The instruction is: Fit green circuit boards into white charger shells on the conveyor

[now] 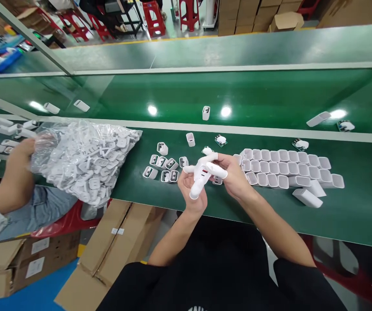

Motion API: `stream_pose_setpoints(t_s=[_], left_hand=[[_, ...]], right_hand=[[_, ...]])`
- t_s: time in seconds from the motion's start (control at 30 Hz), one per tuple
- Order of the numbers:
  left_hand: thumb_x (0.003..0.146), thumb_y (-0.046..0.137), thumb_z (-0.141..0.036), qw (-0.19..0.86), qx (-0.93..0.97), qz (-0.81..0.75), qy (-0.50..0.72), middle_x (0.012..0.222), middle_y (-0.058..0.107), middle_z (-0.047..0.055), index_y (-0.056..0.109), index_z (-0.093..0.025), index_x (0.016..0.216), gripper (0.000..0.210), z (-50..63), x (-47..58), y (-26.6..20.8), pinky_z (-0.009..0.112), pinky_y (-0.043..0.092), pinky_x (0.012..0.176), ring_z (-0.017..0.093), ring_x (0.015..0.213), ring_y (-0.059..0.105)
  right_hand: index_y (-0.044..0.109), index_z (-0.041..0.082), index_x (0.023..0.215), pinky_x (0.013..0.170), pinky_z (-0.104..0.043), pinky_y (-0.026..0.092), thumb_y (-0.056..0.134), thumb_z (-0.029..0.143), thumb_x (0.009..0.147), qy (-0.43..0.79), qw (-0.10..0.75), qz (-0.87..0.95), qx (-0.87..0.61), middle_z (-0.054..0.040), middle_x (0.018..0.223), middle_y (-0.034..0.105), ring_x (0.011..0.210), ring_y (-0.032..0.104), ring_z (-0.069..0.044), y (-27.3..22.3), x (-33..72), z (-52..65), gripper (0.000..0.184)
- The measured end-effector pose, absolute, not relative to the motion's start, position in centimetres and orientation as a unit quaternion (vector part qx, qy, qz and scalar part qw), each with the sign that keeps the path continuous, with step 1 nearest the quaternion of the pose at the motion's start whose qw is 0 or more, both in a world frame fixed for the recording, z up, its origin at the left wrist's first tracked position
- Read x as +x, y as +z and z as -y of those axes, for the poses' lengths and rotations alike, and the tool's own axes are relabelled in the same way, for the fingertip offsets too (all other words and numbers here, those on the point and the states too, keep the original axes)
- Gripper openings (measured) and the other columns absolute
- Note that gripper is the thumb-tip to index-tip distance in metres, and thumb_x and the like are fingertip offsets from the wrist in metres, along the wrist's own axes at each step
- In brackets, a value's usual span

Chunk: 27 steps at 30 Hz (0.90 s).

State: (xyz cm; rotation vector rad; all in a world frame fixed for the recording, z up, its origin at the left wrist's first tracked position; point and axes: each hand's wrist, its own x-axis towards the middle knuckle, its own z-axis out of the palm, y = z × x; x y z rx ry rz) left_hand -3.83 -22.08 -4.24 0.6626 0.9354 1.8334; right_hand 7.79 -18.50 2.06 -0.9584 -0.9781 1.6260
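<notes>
My left hand (195,195) and my right hand (234,176) wear white finger cots and meet above the table's front part. Between their fingertips is a small white charger housing (204,172) with dark slots, partly covered by the fingers. Left of my hands stand several white housings with circuitry showing inside, one of them a housing (162,149) at the back. To the right, rows of white hollow housings (274,167) stand with their openings up. A small circuit board (220,140) with a white part lies behind my hands, and another circuit board (300,144) sits farther right.
A clear plastic bag (88,160) full of small white parts lies at the left, beside a co-worker's arm (17,177). Beyond a pale rail, a green belt (173,97) carries a few housings and a board. Cardboard boxes (117,246) stand below the table.
</notes>
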Motion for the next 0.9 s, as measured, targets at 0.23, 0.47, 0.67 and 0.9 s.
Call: stream_pose_setpoints(t_s=[0.23,0.47,0.67,0.9], left_hand=[[0.077,0.095,-0.084,0.477,0.278,-0.399,0.732,0.090,0.076,0.003,0.075,-0.026,0.103,0.066,22.0,-3.0,-4.9,0.030,0.062,0.065,0.019,0.076,0.074],[0.069,0.107,-0.066,0.483,0.432,-0.425,0.633,0.088,0.079,0.002,0.073,-0.022,0.096,0.062,17.1,-5.8,-2.5,0.034,0.070,0.071,0.020,0.077,0.079],[0.078,0.099,-0.033,0.205,0.750,-0.560,0.286,0.100,0.080,0.007,0.072,-0.018,0.100,0.038,2.5,-5.6,0.4,0.038,0.063,0.080,0.025,0.090,0.076],[0.092,0.074,-0.005,0.062,0.846,-0.528,0.032,0.152,0.069,0.031,0.065,-0.004,0.146,0.055,-8.7,-1.2,0.0,0.050,0.060,0.112,0.042,0.139,0.069]], right_hand=[[0.085,0.022,0.085,0.058,-0.029,0.048,0.107,0.062,0.074,0.665,0.492,0.406,-0.388,-0.0007,0.076,0.073,0.067,0.060,-0.015,1.5,7.7,18.1,0.047],[0.089,0.029,0.108,0.091,-0.045,0.063,0.071,0.080,0.105,0.461,0.567,0.514,-0.450,-0.0051,0.098,0.081,0.091,0.074,-0.025,0.1,12.4,17.1,0.055],[0.087,0.030,0.125,0.097,-0.052,0.062,0.047,0.070,0.119,0.274,0.641,0.523,-0.491,-0.0090,0.114,0.083,0.102,0.077,-0.029,-1.2,16.1,16.5,0.056],[0.087,0.028,0.117,0.089,-0.047,0.061,0.054,0.061,0.119,0.244,0.633,0.545,-0.493,-0.0066,0.104,0.082,0.095,0.076,-0.027,-0.8,16.3,17.1,0.046]])
